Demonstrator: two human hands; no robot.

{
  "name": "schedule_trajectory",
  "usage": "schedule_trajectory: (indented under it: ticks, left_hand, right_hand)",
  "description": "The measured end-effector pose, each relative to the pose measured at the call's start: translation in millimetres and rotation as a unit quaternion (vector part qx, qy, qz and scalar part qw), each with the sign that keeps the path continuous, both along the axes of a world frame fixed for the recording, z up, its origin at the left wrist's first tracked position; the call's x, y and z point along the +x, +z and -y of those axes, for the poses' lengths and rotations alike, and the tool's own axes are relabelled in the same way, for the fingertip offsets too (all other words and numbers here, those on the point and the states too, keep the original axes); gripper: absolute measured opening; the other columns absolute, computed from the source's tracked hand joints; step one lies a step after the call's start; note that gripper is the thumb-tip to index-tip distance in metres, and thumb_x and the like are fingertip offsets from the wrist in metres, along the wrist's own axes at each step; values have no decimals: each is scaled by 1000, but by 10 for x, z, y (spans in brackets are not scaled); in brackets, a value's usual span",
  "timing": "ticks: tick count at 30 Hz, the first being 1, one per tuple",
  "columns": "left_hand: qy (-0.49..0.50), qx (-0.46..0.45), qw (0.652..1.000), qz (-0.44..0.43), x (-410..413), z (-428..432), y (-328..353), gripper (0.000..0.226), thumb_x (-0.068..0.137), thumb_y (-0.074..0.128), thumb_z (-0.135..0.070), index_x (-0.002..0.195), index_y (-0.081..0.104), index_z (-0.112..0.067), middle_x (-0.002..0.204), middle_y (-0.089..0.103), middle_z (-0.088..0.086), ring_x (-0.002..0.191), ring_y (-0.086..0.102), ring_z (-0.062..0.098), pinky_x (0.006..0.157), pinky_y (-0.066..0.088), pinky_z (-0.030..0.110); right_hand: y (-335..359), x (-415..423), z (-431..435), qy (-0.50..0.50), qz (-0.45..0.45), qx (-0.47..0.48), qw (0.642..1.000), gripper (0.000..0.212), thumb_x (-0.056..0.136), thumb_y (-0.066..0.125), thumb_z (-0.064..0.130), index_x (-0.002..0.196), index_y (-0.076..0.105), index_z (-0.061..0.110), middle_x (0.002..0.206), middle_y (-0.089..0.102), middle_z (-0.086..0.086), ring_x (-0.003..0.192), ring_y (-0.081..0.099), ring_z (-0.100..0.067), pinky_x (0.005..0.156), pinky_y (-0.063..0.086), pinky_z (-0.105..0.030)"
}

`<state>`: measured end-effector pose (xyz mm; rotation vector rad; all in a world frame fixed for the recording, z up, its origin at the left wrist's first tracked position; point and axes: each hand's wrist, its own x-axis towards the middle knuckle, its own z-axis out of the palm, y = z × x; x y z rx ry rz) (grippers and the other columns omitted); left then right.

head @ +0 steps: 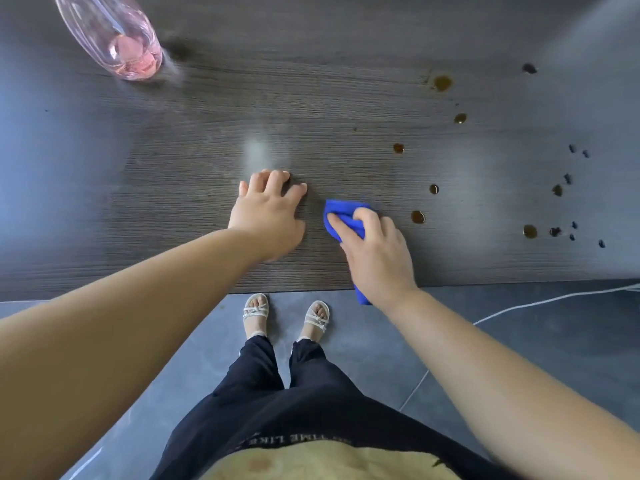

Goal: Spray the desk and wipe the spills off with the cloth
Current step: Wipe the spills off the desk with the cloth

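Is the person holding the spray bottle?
No: the bottle stands alone far left, the left hand rests on the desk, the right hand grips the cloth.

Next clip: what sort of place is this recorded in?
Likely an indoor room, office or home; I cannot tell which. A dark wood-grain desk stands on grey floor tiles, a white cable trails across them, and a bottle of pink liquid sits on the desk.

We see a grey tiled floor, a white cable lying across it, pale sandals and dark trousers.
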<state>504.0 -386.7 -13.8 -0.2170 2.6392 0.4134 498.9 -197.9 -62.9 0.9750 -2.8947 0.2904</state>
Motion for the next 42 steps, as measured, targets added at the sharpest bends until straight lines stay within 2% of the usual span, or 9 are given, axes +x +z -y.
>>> schedule_trajectory:
  ticks: [6, 13, 20, 26, 29, 33, 37, 39, 42]
  left_hand:
    - [63, 21, 997, -44, -25, -159, -72, 52, 85, 52, -26, 135, 39, -18, 147, 21, 9, 138, 9, 34, 115, 7, 52]
    - [21, 40, 996, -80, -59, -364, -59, 52, 87, 48, -23, 138, 39, -17, 148, 23, 6, 137, 14, 30, 112, 17, 39]
    - [-54, -35, 998, -23, -39, -379, -107, 67, 89, 47, -34, 147, 17, -20, 153, 11, 9, 141, 3, 36, 118, 3, 46]
    - [-76, -50, 996, 13, -96, -357, -77, 74, 88, 47, -42, 148, 12, -20, 155, 5, 9, 141, 0, 36, 118, 2, 47]
    - [-112, -67, 991, 26, -123, -307, -48, 81, 85, 48, -53, 148, 10, -21, 154, 6, 10, 140, 4, 36, 117, 9, 46]
    - [-146, -88, 985, 34, -172, -326, -12, 95, 73, 57, -64, 145, 16, -17, 146, 17, 11, 133, 17, 37, 114, 20, 48]
    - [-144, -90, 985, 33, -202, -322, -20, 99, 67, 64, -67, 141, 23, -17, 140, 23, 10, 127, 23, 36, 111, 25, 47]
    - [-140, -84, 986, 33, -198, -319, -18, 99, 66, 65, -67, 141, 23, -17, 140, 23, 9, 128, 22, 35, 112, 24, 46]
    - [-139, -84, 986, 32, -198, -313, -15, 98, 67, 65, -66, 141, 23, -17, 141, 22, 9, 129, 20, 35, 112, 23, 47]
  right_hand:
    - [40, -231, 197, -180, 29, -42, 982, 49, 70, 75, 5, 117, 64, 13, 99, 58, -21, 65, 51, -37, 54, 47, -41]
    - [-2, 97, -312, -24, 2, -2, 1000, 52, 72, 71, 6, 121, 61, 19, 107, 52, -11, 67, 52, -34, 58, 46, -39]
    - [13, -186, -251, -273, 3, -29, 962, 48, 73, 72, 6, 119, 61, 11, 103, 57, -23, 70, 54, -40, 57, 46, -41]
    - [-7, -38, -506, -4, 8, -5, 1000, 48, 76, 64, 10, 122, 59, 21, 106, 53, -12, 68, 52, -34, 59, 48, -41]
    - [72, -347, -799, -131, 23, 4, 991, 46, 84, 61, 10, 128, 56, 18, 115, 53, -19, 85, 53, -43, 69, 48, -47]
    - [118, -571, -452, -341, 85, 3, 936, 48, 94, 49, 17, 140, 40, 25, 131, 41, -13, 107, 43, -37, 86, 37, -44]
    - [67, -155, -144, -127, 38, -32, 991, 39, 84, 48, 18, 122, 61, 18, 105, 57, -16, 70, 52, -35, 60, 47, -39]
    - [36, -140, -371, -6, 35, -17, 999, 41, 84, 44, 22, 120, 63, 19, 102, 59, -15, 67, 52, -34, 58, 49, -39]
    - [58, -450, -708, -69, 29, -18, 997, 40, 87, 48, 19, 125, 59, 19, 111, 55, -18, 80, 53, -40, 69, 51, -47]
